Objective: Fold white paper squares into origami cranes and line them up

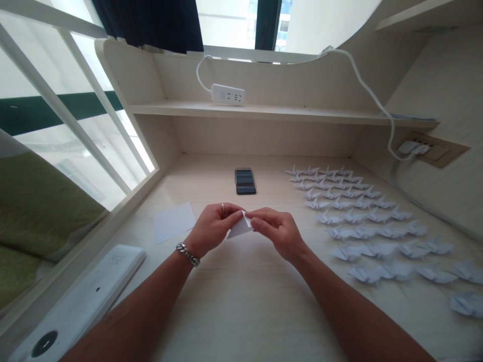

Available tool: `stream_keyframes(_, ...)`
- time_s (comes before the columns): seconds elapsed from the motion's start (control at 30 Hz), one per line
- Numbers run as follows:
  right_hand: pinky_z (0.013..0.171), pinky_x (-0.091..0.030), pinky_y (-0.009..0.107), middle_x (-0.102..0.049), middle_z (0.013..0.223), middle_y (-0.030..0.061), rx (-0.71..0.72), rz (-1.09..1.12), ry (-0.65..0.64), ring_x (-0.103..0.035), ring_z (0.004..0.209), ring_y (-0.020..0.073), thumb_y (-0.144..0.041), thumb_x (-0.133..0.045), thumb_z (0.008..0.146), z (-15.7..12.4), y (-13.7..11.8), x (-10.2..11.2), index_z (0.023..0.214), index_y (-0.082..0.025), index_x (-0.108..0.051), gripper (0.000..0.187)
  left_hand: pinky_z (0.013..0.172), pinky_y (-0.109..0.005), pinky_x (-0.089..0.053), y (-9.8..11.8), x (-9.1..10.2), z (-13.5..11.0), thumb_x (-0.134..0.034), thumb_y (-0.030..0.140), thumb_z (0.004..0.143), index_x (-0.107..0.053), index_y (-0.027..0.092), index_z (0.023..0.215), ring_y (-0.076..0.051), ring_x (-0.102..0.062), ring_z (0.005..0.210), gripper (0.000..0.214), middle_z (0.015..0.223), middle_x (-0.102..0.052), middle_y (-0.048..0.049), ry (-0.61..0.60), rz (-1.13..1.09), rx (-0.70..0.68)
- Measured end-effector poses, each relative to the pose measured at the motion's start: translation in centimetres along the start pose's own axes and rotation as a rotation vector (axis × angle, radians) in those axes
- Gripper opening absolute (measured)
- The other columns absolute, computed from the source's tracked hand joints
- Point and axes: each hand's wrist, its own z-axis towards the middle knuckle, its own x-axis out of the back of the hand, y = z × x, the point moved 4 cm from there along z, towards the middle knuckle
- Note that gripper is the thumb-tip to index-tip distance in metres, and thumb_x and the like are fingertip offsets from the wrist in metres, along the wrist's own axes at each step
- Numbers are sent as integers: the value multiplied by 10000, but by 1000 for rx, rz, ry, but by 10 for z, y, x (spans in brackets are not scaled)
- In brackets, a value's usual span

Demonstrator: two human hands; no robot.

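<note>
Both hands meet over the middle of the pale wooden desk [241,301], pinching a small folded white paper [239,228] between them. My left hand [211,227], with a ring and a chain bracelet, grips the paper's left side with closed fingers. My right hand [277,230] pinches its upper right edge. The paper is held just above the desk surface.
Several rows of folded white paper cranes [362,221] cover the desk's right half. A loose white sheet [173,221] lies left of my hands, and a dark phone [245,182] behind them. A white device [81,301] sits at the near left. A power strip [228,94] rests on the shelf.
</note>
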Motion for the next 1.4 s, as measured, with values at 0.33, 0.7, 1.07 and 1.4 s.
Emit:
stream_keyframes(0.33,713,-537,335,-746,821,63,-76,38,155,-674,752,208,-310,-798,657,4,12,3,824,-186,-765,211,604,-262,-460,0,-4,-1,-695,382,742,-746,116,865,-153,-592,654,296,751,-718,-67,-4,-86,53)
stream_keyframes(0.7,685,-539,315,-735,785,57,-110,48,158,-665,723,187,-324,-797,650,3,15,1,814,-164,-740,236,543,-236,-403,2,-4,-1,-699,413,718,-723,119,760,-128,-544,594,298,669,-675,-39,-1,-12,56)
stream_keyframes(1.07,622,-537,298,-719,694,33,-235,172,166,-629,623,145,-341,-833,575,3,20,0,752,-163,-758,262,510,-232,-391,1,-7,-2,-686,434,714,-724,139,733,-120,-524,550,299,620,-661,-23,43,8,93)
stream_keyframes(1.4,626,-543,306,-725,696,35,-275,220,221,-638,633,149,-307,-850,535,2,23,-3,740,-156,-757,271,537,-235,-404,-4,-11,-2,-692,400,724,-698,132,741,-117,-534,566,269,648,-669,-26,68,-77,123)
